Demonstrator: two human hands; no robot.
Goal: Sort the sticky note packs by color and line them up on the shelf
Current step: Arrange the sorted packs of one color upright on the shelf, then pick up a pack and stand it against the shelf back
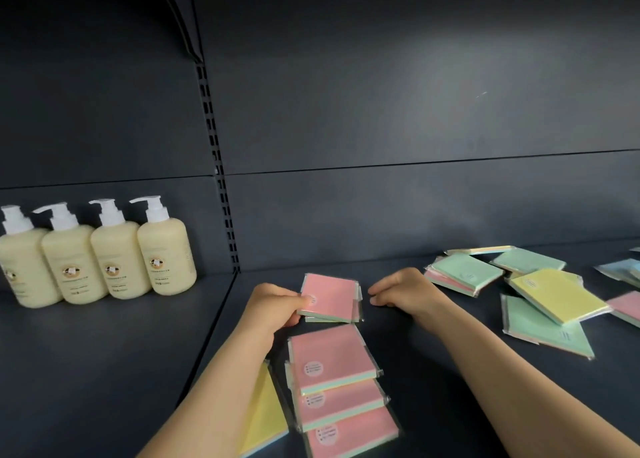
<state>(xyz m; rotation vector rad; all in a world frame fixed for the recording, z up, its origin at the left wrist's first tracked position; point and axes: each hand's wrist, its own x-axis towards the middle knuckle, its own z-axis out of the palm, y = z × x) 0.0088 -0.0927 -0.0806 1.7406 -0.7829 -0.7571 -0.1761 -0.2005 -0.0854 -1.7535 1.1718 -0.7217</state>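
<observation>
Gripping the near left edge of a pink pack (329,296), the left hand (273,305) has its fingers closed on it, thumb on top by the round sticker; the pack sits on the dark shelf (433,371), slightly askew on another pack whose edge shows beneath it. Just to its right the right hand (401,289) rests on the shelf with fingers curled downward and nothing between them, close to the pack's right edge but whether it touches is hard to tell

Nearer the camera, three more pink packs (332,357) lie in an overlapping column running toward the bottom edge, each partly covering the next. A yellow pack (263,419) lies left of that column, half hidden under the left forearm

To the right an unsorted scatter spreads over the shelf: two green packs (464,272) overlapping a pink one at the back, another green one beside them, a yellow pack (557,298) lying across a large green pack (540,333), a pink pack (627,305) at the right edge, and blue ones (623,267) cut off by the frame

In the neighbouring bay on the left, four cream pump bottles (97,257) stand upright in a row, touching one another, against the back panel
</observation>
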